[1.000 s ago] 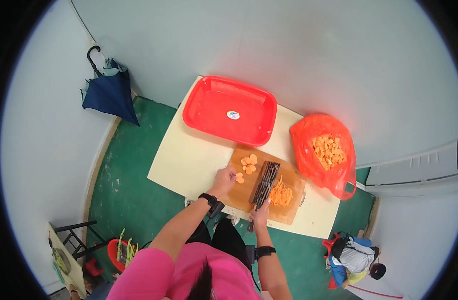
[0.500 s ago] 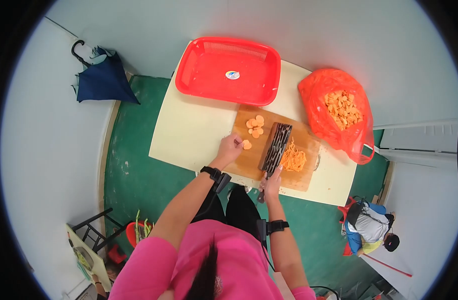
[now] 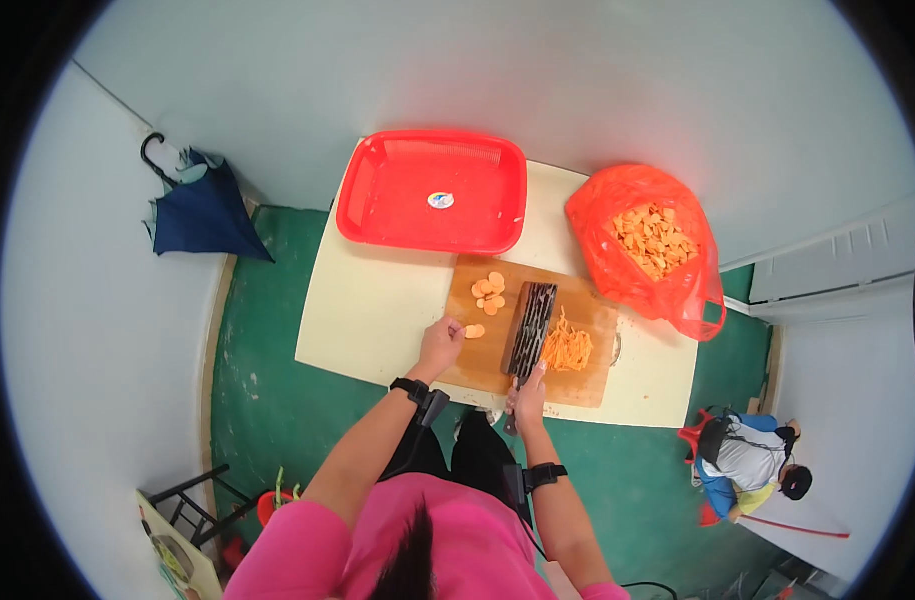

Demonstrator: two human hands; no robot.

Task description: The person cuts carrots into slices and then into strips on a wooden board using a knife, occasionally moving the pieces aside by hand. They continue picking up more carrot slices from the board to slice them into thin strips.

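My right hand (image 3: 528, 398) is closed around the handle of a cleaver (image 3: 533, 330) with a dark, patterned blade. The blade rests on the wooden cutting board (image 3: 453, 368), just left of a heap of carrot shreds (image 3: 568, 347). At the board's left edge, the fingers of my left hand (image 3: 442, 346) are pinched together on a few overlapping carrot slices (image 3: 475, 331); the fingertips are partly hidden. Above them on the board lies a small group of round carrot slices (image 3: 489, 293).
A red plastic basket (image 3: 433, 243) sits at the back of the cream table (image 3: 343, 300). At the right stands a red plastic bag (image 3: 603, 215) full of cut carrot pieces (image 3: 655, 240). A blue umbrella (image 3: 210, 212) leans at the left wall. Another person (image 3: 748, 450) sits at the lower right.
The whole view has shifted, so the table appears lower and slightly left. Both hands keep nearly the same places over the board; the slices at my left fingertips look more spread out.
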